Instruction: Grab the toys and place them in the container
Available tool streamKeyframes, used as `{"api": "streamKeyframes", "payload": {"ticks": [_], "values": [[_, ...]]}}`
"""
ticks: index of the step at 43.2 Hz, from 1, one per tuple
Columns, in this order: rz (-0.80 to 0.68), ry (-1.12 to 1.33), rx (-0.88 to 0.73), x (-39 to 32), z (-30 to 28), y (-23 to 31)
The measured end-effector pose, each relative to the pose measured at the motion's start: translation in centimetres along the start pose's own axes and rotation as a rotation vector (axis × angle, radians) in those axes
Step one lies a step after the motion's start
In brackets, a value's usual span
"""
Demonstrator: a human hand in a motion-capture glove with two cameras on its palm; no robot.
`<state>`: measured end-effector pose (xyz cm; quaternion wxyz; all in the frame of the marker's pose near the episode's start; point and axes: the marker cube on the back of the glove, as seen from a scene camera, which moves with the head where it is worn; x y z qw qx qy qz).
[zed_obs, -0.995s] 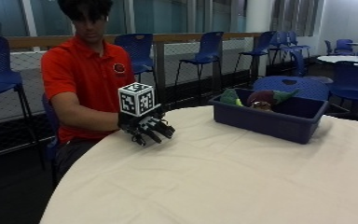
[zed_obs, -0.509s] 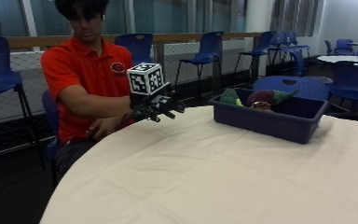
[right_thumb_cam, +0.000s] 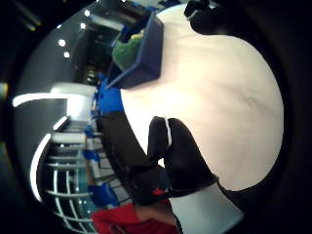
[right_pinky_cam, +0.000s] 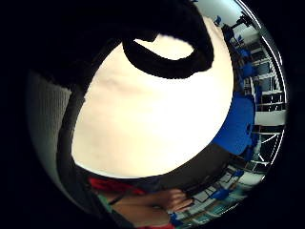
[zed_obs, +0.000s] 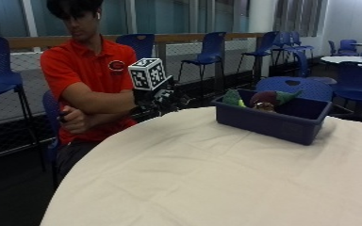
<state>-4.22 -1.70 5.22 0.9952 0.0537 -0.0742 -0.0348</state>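
Note:
A dark blue container point(zed_obs: 275, 123) stands on the round table's far right side. In it lie a green toy point(zed_obs: 234, 99), a maroon toy point(zed_obs: 266, 99) and another green toy point(zed_obs: 288, 95). My gloved right hand point(zed_obs: 163, 100) hangs in the air over the table's far left edge, well left of the container, with relaxed fingers that hold nothing. The thumb side palm view shows the container point(right_thumb_cam: 147, 54) with a green toy point(right_thumb_cam: 127, 48) across the bare cloth. No toy lies on the cloth in any view.
A cream cloth point(zed_obs: 218, 179) covers the table. The person's bare left hand point(zed_obs: 74, 120) is closed by the chest, off the table. Blue chairs point(zed_obs: 209, 49) and another table stand behind.
My gloved hand has lifted off the table's edge, where it rested with fingers pointing down, and now hangs higher in front of the chest. The container and toys have not moved.

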Motion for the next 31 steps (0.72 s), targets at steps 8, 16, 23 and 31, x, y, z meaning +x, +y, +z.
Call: {"api": "streamKeyframes", "payload": {"ticks": [8, 16, 23, 31], "values": [[0.024, -0.028, -0.014, 0.9, 0.4, 0.0], [0.046, -0.043, -0.027, 1.2, 1.3, 0.1], [0.059, 0.043, -0.030, 1.4, 1.9, 0.5], [0.075, 0.018, -0.036, 2.0, 2.2, 0.4]]}}
